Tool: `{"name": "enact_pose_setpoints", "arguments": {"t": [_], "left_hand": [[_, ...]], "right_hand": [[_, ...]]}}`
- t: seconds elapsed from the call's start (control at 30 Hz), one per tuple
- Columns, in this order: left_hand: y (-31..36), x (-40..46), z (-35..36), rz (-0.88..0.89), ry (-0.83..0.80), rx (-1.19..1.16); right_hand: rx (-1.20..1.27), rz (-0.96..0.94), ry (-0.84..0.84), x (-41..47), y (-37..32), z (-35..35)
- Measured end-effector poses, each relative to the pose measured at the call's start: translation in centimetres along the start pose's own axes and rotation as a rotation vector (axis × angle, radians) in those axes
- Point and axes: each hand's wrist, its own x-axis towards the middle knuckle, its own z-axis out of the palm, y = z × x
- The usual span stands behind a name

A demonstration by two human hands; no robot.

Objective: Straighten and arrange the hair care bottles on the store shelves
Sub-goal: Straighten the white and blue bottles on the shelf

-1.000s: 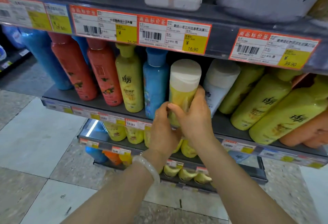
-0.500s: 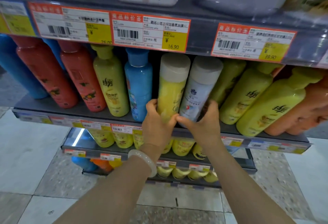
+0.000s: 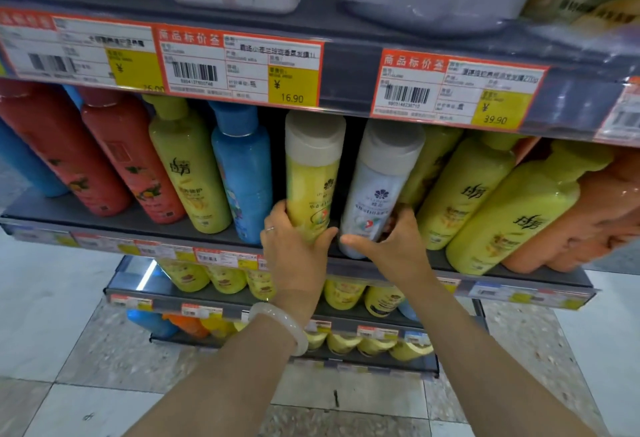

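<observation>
On the middle shelf (image 3: 104, 225), near its front edge, two white-capped bottles stand side by side between a blue bottle (image 3: 244, 173) and a row of leaning yellow-green bottles (image 3: 464, 191). The yellow bottle (image 3: 313, 173) is gripped low on its body by the left hand (image 3: 294, 246), fingers curled behind it and thumb across the front. The white bottle (image 3: 379, 187) is grasped near its base by the right hand (image 3: 394, 246), thumb in front and fingers wrapped round the far side. Both bottles are tilted slightly to the right in this view. They are judged to be stiff plastic, smooth and probably a little slippery, and fairly heavy if full. A low hold suits sliding and turning them on the shelf; a grip nearer mid-body would likely be wanted for lifting, since the tall shape could tip. The caps are best left alone, as they might pop open
</observation>
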Motion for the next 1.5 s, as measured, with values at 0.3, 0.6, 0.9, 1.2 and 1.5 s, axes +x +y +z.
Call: {"name": "enact_pose_setpoints", "arguments": {"t": [0.3, 0.6, 0.9, 1.2, 1.5], "left_hand": [[-0.7, -0.2, -0.2, 0.081, -0.109, -0.151], [-2.2, -0.8, -1.4, 0.065, -0.136, -0.073], [-6.6, 0.3, -9.2, -0.011, 0.011, 0.015], [-7.4, 2.8, -11.1, 0.059, -0.212, -0.025], [-7.0, 3.3, -11.6, 0.119, -0.277, -0.130]], "right_hand": [[0.014, -0.048, -0.181, 1.7, 1.0, 0.0], [-0.070, -0.006, 0.118, -2.4, -0.4, 1.6], [-0.122, -0.225, -0.222, -7.0, -6.6, 10.1], [0.026, -0.035, 0.037, -3.6, -8.0, 15.4], [0.068, -0.069, 0.161, -4.7, -8.0, 16.2]]}}
